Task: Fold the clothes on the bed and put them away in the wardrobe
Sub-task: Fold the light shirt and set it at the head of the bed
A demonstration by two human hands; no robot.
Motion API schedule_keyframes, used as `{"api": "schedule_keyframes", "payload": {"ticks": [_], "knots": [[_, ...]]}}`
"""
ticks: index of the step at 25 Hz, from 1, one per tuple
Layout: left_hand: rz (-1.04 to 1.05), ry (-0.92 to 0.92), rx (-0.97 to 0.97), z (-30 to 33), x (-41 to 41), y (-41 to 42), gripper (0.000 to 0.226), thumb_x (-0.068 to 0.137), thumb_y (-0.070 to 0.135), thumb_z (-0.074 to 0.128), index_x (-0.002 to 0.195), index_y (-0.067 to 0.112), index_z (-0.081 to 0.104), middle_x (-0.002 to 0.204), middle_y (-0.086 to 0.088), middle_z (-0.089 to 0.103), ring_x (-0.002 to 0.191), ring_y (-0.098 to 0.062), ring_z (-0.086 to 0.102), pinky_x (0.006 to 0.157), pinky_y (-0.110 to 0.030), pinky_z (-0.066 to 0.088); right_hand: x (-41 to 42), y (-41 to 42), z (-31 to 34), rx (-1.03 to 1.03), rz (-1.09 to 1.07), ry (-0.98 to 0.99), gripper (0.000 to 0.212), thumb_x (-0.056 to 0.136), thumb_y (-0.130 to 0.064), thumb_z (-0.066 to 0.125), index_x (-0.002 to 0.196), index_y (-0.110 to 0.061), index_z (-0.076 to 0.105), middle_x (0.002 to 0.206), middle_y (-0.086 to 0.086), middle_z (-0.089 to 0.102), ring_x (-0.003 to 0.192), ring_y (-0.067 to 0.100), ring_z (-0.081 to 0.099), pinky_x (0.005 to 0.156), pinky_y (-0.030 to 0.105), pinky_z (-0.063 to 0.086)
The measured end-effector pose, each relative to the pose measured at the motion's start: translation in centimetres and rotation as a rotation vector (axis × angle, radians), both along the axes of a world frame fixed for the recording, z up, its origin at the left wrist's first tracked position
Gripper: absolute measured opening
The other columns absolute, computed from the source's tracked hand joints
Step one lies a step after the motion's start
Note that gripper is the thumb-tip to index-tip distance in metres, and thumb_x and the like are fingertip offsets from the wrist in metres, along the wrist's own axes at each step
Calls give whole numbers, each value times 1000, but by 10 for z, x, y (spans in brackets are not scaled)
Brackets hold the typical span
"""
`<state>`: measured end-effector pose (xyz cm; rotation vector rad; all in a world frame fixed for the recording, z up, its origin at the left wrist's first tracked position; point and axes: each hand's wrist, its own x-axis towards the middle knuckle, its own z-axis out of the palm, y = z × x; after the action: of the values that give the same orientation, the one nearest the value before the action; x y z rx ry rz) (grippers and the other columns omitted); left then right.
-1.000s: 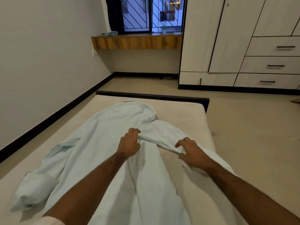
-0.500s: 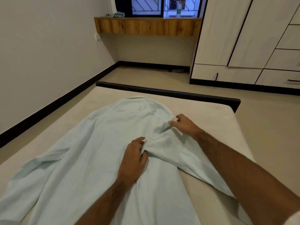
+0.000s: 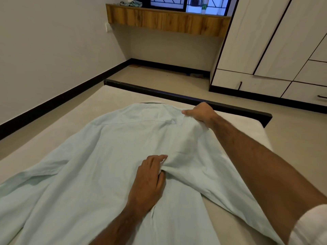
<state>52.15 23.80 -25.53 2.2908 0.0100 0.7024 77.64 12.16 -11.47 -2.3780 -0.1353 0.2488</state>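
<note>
Bed filling the lower frame, black footboard crossing at 12 o'clock
Wardrobe up at 2 o'clock, pale doors and drawers shut
Wooden ledge at 12 o'clock under the window, crumpled cloth and bottle on top
Pale green shirt spread back-up across the bed, collar toward 12, one sleeve trailing to 9, the other draped toward 5
Right hand at 1 o'clock, fingers curled, pinching the shirt's shoulder
Left hand at centre, fingers pressed together, gripping a fold of the shirt against the bed
</note>
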Motion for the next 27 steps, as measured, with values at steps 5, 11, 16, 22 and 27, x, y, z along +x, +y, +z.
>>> {"api": "schedule_keyframes", "payload": {"ticks": [5,11,16,22,27], "knots": [[7,-117,-203,3,-2,1,48,87,-3,42,119,32,50,116,11,44,110,-9,52,93,-17,42,-12,37,-8,267,64,150,22,93,-21,70,105,-2,71,107,14,71,98,30,68,91,42,57],[260,-38,63,-9,1,6,26,79,9,38,84,26,57,96,13,47,86,-9,47,76,-33,33,-15,66,-54,170,212,83,18,92,-6,64,109,-2,69,106,10,66,95,23,61,92,40,54],[313,18,181,-8,0,6,16,78,21,38,83,26,53,91,10,50,80,-15,47,71,-38,31,-28,-8,-55,215,321,229,38,88,-31,75,122,-15,66,122,2,65,107,21,63,94,33,53],[290,189,211,-3,4,9,13,77,33,50,86,24,55,92,5,52,78,-24,56,68,-37,38,-102,-188,-52,-68,212,323,57,74,-60,78,96,-8,69,82,1,65,70,14,58,62,24,46],[61,616,298,44,-5,12,23,93,27,57,113,15,57,116,-3,52,109,-30,58,88,-41,45,-159,-262,-53,-476,199,318,54,79,-64,72,96,-13,63,94,0,63,77,11,57,63,22,41]]}}
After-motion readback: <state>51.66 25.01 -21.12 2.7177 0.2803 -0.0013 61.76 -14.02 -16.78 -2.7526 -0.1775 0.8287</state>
